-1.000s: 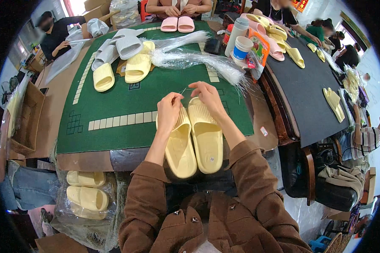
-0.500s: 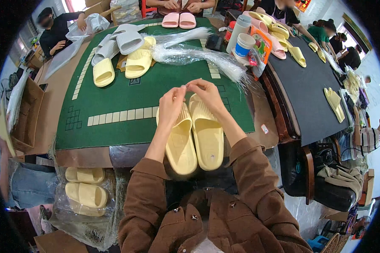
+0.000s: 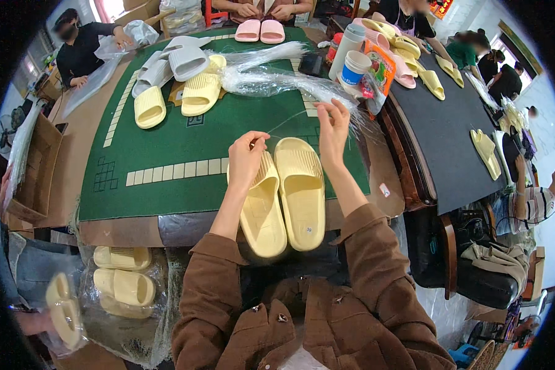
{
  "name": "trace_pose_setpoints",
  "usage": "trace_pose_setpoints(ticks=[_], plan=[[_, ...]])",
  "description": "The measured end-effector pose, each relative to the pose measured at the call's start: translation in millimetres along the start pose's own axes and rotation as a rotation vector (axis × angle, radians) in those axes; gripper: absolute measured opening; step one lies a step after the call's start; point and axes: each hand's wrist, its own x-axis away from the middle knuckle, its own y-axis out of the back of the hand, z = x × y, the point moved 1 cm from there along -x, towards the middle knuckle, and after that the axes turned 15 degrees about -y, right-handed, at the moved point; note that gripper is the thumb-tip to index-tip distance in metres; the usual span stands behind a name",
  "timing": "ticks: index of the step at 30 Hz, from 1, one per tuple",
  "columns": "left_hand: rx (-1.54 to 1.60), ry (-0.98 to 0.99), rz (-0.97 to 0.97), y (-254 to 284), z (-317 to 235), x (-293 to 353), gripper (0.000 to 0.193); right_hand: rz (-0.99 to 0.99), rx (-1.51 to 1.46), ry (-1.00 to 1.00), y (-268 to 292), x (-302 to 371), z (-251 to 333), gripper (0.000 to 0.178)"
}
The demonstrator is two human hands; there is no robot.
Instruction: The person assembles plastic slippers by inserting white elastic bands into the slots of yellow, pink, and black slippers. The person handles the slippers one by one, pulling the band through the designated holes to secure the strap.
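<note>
At tabletop (image 3: 123,233) edge, yellow slippers (image 3: 302,197) lie paired, heels toward person, prob. for easy reach; L hand (image 3: 245,160) & R hand (image 3: 334,134): grips pinching clear strand (image 3: 287,121) btwn them, spaced prob. to extend it.

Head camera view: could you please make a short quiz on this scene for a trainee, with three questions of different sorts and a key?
1. Multiple choice: what does the person's left hand hold?
a) a pair of scissors
b) a thin strand
c) a paper cup

2. True or false: the pink slippers stand near the far edge of the green mat.

3. Short answer: what colour is the pair of slippers lying between the person's forearms?

Key: 1. b; 2. True; 3. Pale yellow.
</note>
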Motion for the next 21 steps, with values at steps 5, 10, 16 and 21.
trace_pose_setpoints(ticks=[5, 10, 16, 21], plan=[[-0.094, -0.099, -0.002, -6, 5, 5, 0.014, 0.329, -0.437, -0.397, 26, -16, 20, 0.015], [-0.204, -0.207, 0.059, -10, 10, 2, 0.011, 0.218, -0.736, -0.286, 82, -50, 37, 0.017], [-0.300, -0.296, 0.061, -3, -4, 3, 0.012, -0.148, -0.381, 0.003, 159, -59, 76, 0.018], [-0.481, -0.613, 0.180, -5, -58, 38, 0.030, -0.553, 0.213, 0.528, 244, -43, 116, 0.018]])
